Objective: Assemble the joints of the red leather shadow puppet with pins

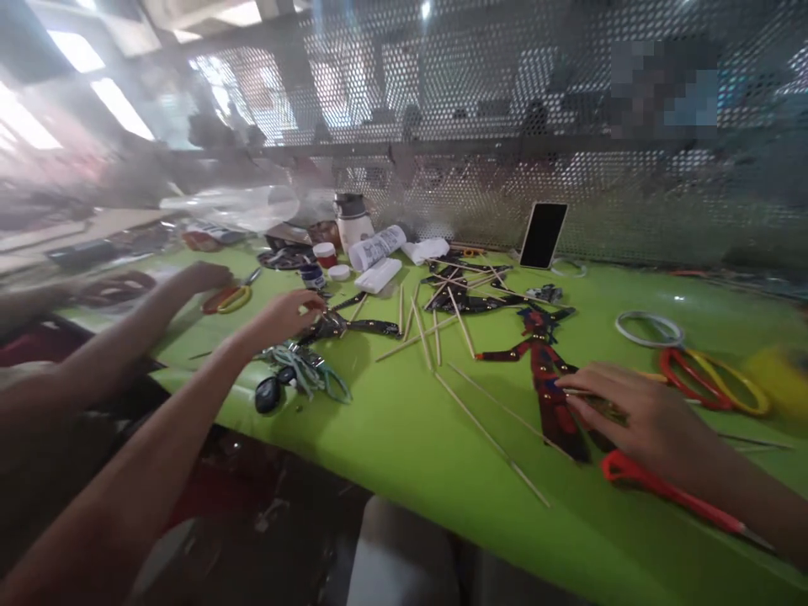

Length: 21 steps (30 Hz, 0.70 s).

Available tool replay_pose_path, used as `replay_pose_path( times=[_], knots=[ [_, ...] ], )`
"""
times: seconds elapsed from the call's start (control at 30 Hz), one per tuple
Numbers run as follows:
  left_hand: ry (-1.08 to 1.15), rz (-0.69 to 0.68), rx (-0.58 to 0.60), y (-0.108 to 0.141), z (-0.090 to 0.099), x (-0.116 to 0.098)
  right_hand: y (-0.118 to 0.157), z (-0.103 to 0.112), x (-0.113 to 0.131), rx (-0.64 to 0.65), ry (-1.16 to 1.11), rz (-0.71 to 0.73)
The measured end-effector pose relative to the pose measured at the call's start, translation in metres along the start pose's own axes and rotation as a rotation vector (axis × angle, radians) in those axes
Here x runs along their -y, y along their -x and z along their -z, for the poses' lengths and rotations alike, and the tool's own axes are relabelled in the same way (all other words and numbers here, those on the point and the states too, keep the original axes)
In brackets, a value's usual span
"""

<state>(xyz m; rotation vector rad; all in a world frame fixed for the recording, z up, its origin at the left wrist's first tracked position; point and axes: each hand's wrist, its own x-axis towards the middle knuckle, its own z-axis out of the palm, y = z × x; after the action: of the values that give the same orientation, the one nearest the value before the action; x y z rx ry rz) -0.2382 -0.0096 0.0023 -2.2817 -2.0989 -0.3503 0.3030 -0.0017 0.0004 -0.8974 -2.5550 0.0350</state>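
Note:
My left hand [291, 316] is closed, its fingertips together at a black jointed figure [372, 326] on the green table; whatever they pinch is too small to tell. Just below it lies a bundle of pale green cords [309, 370] beside a black round object [268, 394]. On the right, my right hand [622, 400] rests by a red and black jointed figure [549, 383], thumb and fingers curled over its lower part around something I cannot make out. Thin wooden sticks [486, 429] lie between the hands, some over more black figures [464, 295].
Red-handled scissors [672, 492] lie under my right wrist, with red and yellow scissors [725, 383] and a white ring [649, 328] beyond. A phone [544, 236], bottle [353, 223] and paint jars [325, 255] stand behind. Another person's arm [139, 316] reaches in at left near more scissors [235, 300].

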Motion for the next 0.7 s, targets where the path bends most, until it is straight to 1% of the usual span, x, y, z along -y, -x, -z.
replay_pose_path(
  times=[0.03,0.1,0.2,0.3,0.4,0.5,0.6,0.7],
  knots=[
    [-0.011,0.061,0.017,-0.007,0.000,0.016,0.001,0.000,-0.003,-0.028,-0.015,-0.005],
    [-0.031,0.143,0.051,-0.023,-0.005,0.038,0.003,0.000,-0.009,-0.076,-0.035,-0.013],
    [-0.067,0.221,0.050,-0.043,-0.016,0.051,0.006,0.001,-0.014,-0.131,-0.035,-0.013],
    [-0.108,0.277,0.011,-0.053,-0.025,0.058,0.007,0.003,-0.015,-0.167,-0.039,-0.006],
    [-0.134,0.338,-0.023,-0.053,-0.030,0.068,0.009,0.004,-0.015,-0.182,-0.065,-0.018],
    [-0.126,0.365,-0.008,-0.048,-0.031,0.077,0.012,0.005,-0.015,-0.154,-0.093,-0.051],
    [-0.118,0.362,0.019,-0.042,-0.027,0.084,0.016,0.007,-0.015,-0.123,-0.095,-0.089],
    [-0.131,0.353,0.032,-0.042,-0.019,0.086,0.017,0.007,-0.014,-0.117,-0.079,-0.115]
  ],
)
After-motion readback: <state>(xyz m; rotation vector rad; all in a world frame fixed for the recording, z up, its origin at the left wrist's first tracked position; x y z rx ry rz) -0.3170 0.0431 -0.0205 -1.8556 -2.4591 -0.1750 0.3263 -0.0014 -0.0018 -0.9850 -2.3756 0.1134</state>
